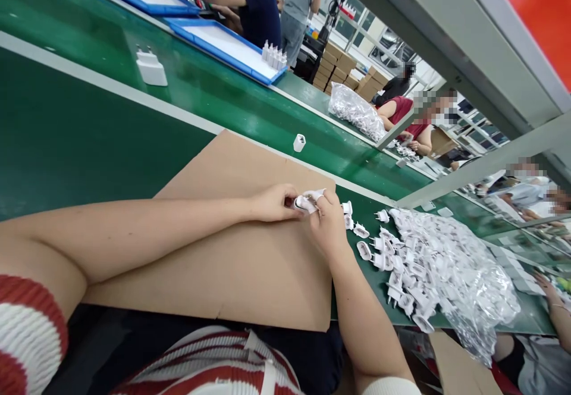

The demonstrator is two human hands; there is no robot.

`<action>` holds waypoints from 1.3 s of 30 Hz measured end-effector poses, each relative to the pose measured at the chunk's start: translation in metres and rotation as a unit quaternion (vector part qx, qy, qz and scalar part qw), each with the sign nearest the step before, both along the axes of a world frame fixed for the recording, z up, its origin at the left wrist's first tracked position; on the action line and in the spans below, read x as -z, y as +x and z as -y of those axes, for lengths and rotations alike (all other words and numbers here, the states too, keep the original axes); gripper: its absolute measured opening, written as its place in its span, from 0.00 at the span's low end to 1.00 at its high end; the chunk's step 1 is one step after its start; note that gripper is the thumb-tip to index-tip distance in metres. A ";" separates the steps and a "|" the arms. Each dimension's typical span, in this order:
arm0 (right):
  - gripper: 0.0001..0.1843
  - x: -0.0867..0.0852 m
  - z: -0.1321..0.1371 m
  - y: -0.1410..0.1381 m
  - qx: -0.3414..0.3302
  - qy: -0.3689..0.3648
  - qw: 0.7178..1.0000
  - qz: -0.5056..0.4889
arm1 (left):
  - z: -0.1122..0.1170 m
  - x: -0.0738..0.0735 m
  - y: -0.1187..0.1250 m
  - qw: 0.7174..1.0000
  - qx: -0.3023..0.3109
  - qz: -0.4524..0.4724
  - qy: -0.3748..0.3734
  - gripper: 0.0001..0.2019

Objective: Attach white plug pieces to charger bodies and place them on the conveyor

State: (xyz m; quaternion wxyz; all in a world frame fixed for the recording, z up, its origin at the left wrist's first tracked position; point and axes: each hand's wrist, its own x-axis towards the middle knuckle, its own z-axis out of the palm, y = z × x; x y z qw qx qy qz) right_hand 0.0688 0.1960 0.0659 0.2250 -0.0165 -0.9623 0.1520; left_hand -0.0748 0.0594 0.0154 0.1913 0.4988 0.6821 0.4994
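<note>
Over the right part of a brown cardboard sheet (250,264), both my hands meet at a small white plug housing (306,203). My left hand (277,202) is closed, its fingertips pinching the near left end of the housing. From the right, my right hand (329,221) grips the other side with thumb and fingers; a white part sticks out above them. The fingers hide much of the piece, so I cannot tell whether it is one part or two. Just right of my right hand lie several loose white plug caps (364,250).
A clear plastic bag (464,264) spills white plug caps at right. On the green conveyor (214,115) stand a white two-pin charger (152,69) and a white housing (299,143). Blue-rimmed trays (223,41) lie beyond. A metal frame (482,151) slants across the upper right; co-workers sit opposite.
</note>
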 end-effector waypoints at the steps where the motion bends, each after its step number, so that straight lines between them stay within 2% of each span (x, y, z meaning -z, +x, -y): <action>1: 0.19 0.000 0.000 0.000 -0.005 0.003 1.000 0.009 | 0.000 0.000 0.000 1.000 0.001 -0.003 0.001 0.18; 5: 0.17 0.002 -0.003 -0.003 -0.017 0.013 1.000 0.022 | 0.000 -0.001 0.000 1.000 -0.002 -0.013 0.006 0.18; 13: 0.17 0.001 -0.004 -0.010 0.003 0.032 0.999 0.034 | 0.000 -0.002 0.000 1.000 -0.001 -0.013 0.008 0.18; 22: 0.15 -0.015 -0.002 -0.016 0.007 0.061 0.994 0.089 | 0.000 -0.001 -0.001 1.000 -0.001 -0.016 -0.007 0.19; 27: 0.14 0.000 0.002 -0.012 0.050 0.022 0.998 0.029 | 0.000 0.002 0.007 0.998 -0.042 -0.036 -0.002 0.19; 30: 0.14 0.008 0.002 -0.010 0.061 -0.013 0.998 0.016 | 0.001 0.002 0.012 0.999 -0.034 -0.018 0.013 0.17; 32: 0.15 0.007 -0.003 -0.008 0.073 -0.052 0.996 0.028 | -0.002 0.000 0.012 1.000 -0.020 -0.002 0.007 0.17; 35: 0.29 -0.001 -0.020 0.001 0.112 -0.064 0.991 0.020 | -0.015 -0.006 -0.005 0.999 -0.047 -0.013 -0.008 0.18; 37: 0.34 -0.007 -0.036 0.009 0.187 -0.016 0.982 0.025 | -0.029 -0.014 -0.027 0.993 -0.107 -0.046 -0.018 0.20; 39: 0.32 -0.009 -0.051 0.017 0.279 0.029 0.956 0.086 | -0.047 -0.023 -0.056 0.978 -0.184 -0.086 -0.056 0.20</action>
